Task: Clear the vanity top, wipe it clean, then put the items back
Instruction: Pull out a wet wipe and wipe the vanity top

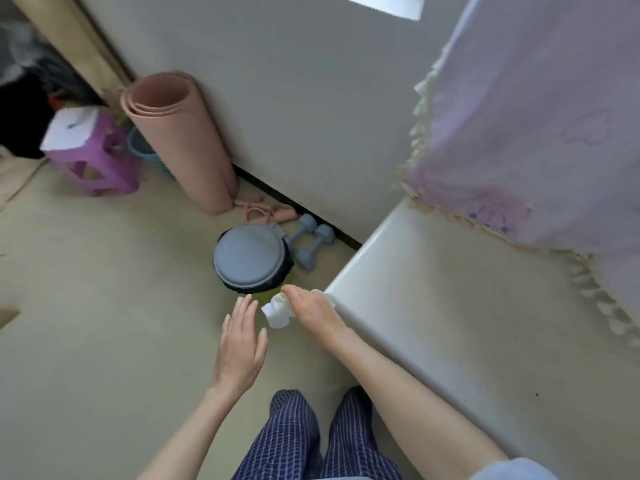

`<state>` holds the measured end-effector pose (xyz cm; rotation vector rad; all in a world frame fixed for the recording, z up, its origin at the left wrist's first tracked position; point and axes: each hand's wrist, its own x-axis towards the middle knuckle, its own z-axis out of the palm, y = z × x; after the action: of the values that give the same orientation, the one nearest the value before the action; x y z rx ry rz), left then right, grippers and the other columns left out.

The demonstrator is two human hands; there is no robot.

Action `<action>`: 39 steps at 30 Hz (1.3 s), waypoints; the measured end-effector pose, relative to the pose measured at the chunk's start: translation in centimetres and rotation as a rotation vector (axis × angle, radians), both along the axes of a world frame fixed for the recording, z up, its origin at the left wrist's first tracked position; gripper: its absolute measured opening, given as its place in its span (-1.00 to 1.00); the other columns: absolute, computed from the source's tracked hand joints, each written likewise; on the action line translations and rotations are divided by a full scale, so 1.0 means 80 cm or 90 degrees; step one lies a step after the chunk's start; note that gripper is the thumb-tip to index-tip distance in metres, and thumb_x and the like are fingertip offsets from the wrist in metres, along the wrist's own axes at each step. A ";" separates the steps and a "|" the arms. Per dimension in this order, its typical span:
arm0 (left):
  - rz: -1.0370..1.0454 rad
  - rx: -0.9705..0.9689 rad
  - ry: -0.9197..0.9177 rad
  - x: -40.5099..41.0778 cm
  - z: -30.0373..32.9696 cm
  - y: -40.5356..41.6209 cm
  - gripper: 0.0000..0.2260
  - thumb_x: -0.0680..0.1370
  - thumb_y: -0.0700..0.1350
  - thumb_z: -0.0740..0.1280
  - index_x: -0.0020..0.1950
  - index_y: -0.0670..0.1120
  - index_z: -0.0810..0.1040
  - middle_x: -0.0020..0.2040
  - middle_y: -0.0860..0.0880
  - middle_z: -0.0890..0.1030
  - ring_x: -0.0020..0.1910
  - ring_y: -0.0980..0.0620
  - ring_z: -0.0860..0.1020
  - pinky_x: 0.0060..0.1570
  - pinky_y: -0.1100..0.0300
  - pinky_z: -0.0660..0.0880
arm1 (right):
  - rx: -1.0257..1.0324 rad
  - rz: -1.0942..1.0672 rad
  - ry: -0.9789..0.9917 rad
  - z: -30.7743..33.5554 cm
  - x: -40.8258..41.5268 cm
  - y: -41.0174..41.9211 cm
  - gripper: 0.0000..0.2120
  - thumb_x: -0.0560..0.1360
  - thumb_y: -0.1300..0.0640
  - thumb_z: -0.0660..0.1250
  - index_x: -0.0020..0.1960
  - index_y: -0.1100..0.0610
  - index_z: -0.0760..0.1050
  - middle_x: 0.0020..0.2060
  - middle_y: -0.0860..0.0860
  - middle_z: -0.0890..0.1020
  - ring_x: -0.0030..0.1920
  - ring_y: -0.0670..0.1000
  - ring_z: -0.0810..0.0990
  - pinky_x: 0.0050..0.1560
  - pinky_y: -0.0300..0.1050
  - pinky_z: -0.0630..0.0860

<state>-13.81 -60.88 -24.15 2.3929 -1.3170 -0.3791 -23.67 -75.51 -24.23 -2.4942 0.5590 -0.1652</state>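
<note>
**Cloth at the corner of the bare desk**

The white desk ran in from the right, its top bare and pale, with a lilac frilled cloth hanging over its far side. At the desk's near-left corner the right hand held a crumpled white wipe, the fingers curled over it and pinching it, so that most of the wipe bunched out past the corner over the floor. The left hand hovered just beside it, off the desk, palm down, its fingers straight and slightly spread, holding nothing and not touching the wipe.

Below the corner on the beige floor stood a round bin with a grey-blue lid. Two grey-blue dumbbells lay just beyond it against the grey wall, near a pink skipping rope. A rolled pink mat leaned on the same wall, with a teal basket behind it and a purple stool further left. Checked blue trousers showed at the bottom.
</note>
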 end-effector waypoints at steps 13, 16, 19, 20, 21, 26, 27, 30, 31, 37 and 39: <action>0.059 -0.147 0.120 0.144 0.038 0.104 -0.53 0.54 0.03 0.09 0.40 -0.13 0.34 0.18 -0.13 0.58 0.07 -0.12 0.58 -0.04 0.17 0.45 | 0.031 -0.134 -0.080 0.038 0.173 0.129 -0.80 0.44 0.09 0.33 -0.08 0.23 0.45 -0.17 0.11 0.53 -0.18 0.09 0.48 -0.27 -0.12 0.33; 0.095 -0.168 0.095 0.191 0.042 0.133 -0.58 0.55 -0.01 0.11 0.36 -0.14 0.40 0.10 -0.16 0.62 -0.05 -0.16 0.60 -0.17 0.20 0.43 | 0.233 -0.175 0.060 0.055 0.228 0.162 -0.91 0.49 0.11 0.24 -0.14 0.13 0.41 -0.22 0.04 0.51 -0.18 0.05 0.43 -0.27 -0.12 0.27; 0.126 -0.181 0.103 0.229 0.047 0.163 -0.70 0.54 0.04 0.12 0.26 0.07 0.37 -0.01 -0.14 0.65 -0.16 -0.17 0.61 -0.27 0.16 0.45 | 0.525 -0.183 0.100 0.057 0.277 0.186 -0.89 0.42 0.11 0.26 -0.13 0.14 0.51 -0.27 -0.02 0.53 -0.16 0.02 0.48 -0.28 -0.16 0.33; 0.136 -0.183 0.099 0.240 0.047 0.172 -0.72 0.53 0.08 0.10 0.22 0.10 0.34 -0.04 -0.13 0.66 -0.19 -0.16 0.61 -0.31 0.16 0.45 | 0.607 -0.175 0.101 0.056 0.292 0.192 -0.81 0.37 0.11 0.26 -0.09 0.16 0.55 -0.26 0.01 0.55 -0.16 0.04 0.49 -0.27 -0.15 0.35; 0.150 -0.182 0.096 0.252 0.046 0.180 -0.71 0.52 0.10 0.08 0.21 0.10 0.34 -0.04 -0.12 0.66 -0.19 -0.16 0.61 -0.31 0.17 0.44 | 0.693 -0.176 0.114 0.055 0.305 0.195 -0.75 0.35 0.12 0.24 -0.03 0.18 0.56 -0.23 0.06 0.55 -0.17 0.06 0.50 -0.26 -0.13 0.36; 0.222 -0.169 0.097 0.311 0.027 0.187 -0.62 0.54 -0.02 0.15 0.31 -0.09 0.48 0.27 -0.08 0.52 0.18 -0.03 0.51 0.05 0.40 0.32 | 1.059 -0.203 0.164 0.047 0.374 0.186 -0.75 0.51 0.04 0.17 0.04 0.14 0.52 -0.12 0.11 0.55 -0.18 0.12 0.55 -0.11 -0.02 0.46; 0.228 -0.165 0.100 0.325 0.024 0.184 -0.59 0.54 0.03 0.13 0.32 -0.08 0.46 0.30 -0.07 0.49 0.23 -0.01 0.48 0.09 0.43 0.29 | 1.099 -0.203 0.158 0.043 0.390 0.181 -0.73 0.52 0.02 0.17 0.07 0.16 0.52 -0.11 0.13 0.55 -0.18 0.14 0.56 -0.11 -0.03 0.49; 0.237 -0.160 0.115 0.368 0.024 0.164 -0.47 0.49 0.17 0.03 0.33 -0.05 0.46 0.33 -0.05 0.45 0.25 0.01 0.46 0.12 0.38 0.30 | 1.147 -0.218 0.116 0.036 0.437 0.162 -0.72 0.55 0.08 0.20 0.16 0.20 0.50 -0.05 0.18 0.56 -0.17 0.11 0.60 -0.18 -0.07 0.55; 0.237 -0.157 0.119 0.382 0.026 0.156 -0.45 0.47 0.19 0.02 0.32 -0.05 0.47 0.32 -0.06 0.45 0.23 0.01 0.46 0.11 0.37 0.32 | 1.139 -0.217 0.105 0.036 0.452 0.153 -0.74 0.55 0.13 0.21 0.18 0.22 0.50 -0.05 0.18 0.57 -0.16 0.08 0.60 -0.17 -0.11 0.56; 0.169 -0.115 0.087 0.463 0.027 0.108 -0.64 0.49 0.07 0.27 0.20 -0.09 0.53 0.38 -0.08 0.35 0.22 -0.04 0.48 0.10 0.12 0.49 | 1.126 -0.245 0.052 0.028 0.527 0.093 -0.65 0.52 0.37 0.23 0.30 0.33 0.33 0.03 0.24 0.58 -0.15 0.07 0.66 -0.12 -0.17 0.58; 0.136 -0.109 0.051 0.491 0.023 0.088 -0.76 0.47 -0.11 0.38 0.11 -0.14 0.55 0.40 -0.16 0.34 0.24 -0.11 0.48 0.10 0.13 0.48 | 1.118 -0.229 0.048 0.023 0.544 0.077 -0.66 0.52 0.37 0.24 0.28 0.42 0.34 0.04 0.24 0.59 -0.09 0.05 0.66 -0.03 -0.19 0.56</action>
<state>25.48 -53.85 -22.33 2.3195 -1.0041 -0.2843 19.88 -69.33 -22.40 -0.6944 0.6954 0.2239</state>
